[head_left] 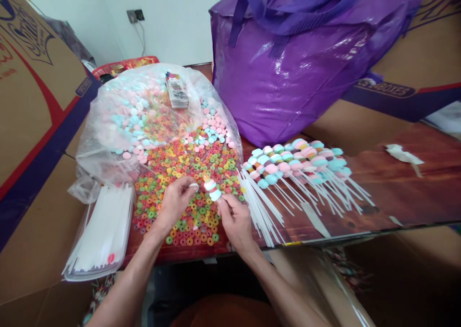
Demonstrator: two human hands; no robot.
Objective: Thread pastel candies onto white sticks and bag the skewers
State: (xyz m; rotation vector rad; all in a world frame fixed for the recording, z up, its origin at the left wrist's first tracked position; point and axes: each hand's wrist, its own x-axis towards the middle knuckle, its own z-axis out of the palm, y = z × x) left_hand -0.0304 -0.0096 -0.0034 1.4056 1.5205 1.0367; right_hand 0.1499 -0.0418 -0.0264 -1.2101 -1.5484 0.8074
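Observation:
My right hand (235,219) is closed on a white stick that carries a few candy pieces (212,188) at its top end. My left hand (176,198) pinches a small white candy piece (194,186) just left of that stick. Both hands hover over a spread of colourful ring candies (187,168) lying on clear plastic. To the right lies a row of finished candy skewers (298,163), pastel heads up and white sticks fanned toward me.
A clear bag of pastel candies (144,111) lies behind the rings. A pack of white sticks (103,233) sits at the left. A big purple bag (306,58) stands at the back right. Cardboard boxes (32,91) flank the wooden table (396,183).

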